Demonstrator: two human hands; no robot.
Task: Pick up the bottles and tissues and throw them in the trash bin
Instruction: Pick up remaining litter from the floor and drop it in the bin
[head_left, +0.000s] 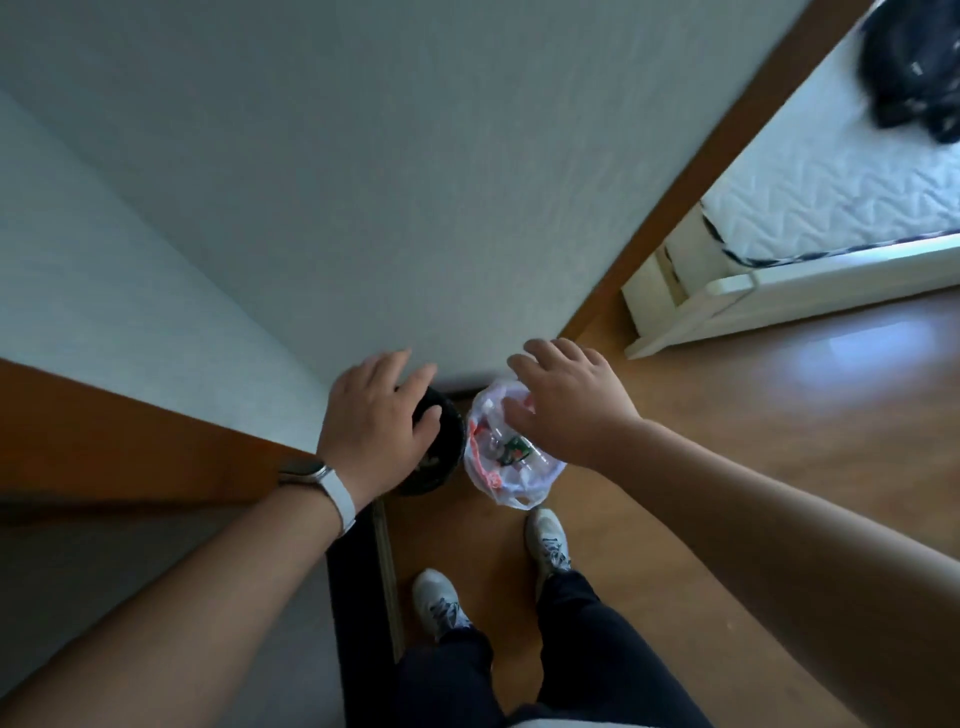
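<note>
The left hand (376, 415) hangs loosely spread and empty over the small round black trash bin (451, 441), which stands on the wooden floor (727, 467) against the white wall (363, 208). The right hand (569, 400), also spread and empty, hovers above a clear crinkled plastic bag (493, 475) just beside the bin, with clear plastic bottles (511, 451) apparently inside. Tissues cannot be made out. The bin's mouth looks narrow, so a dropped bottle could hit the rim and roll off, and a brush could tip the light bag.
</note>
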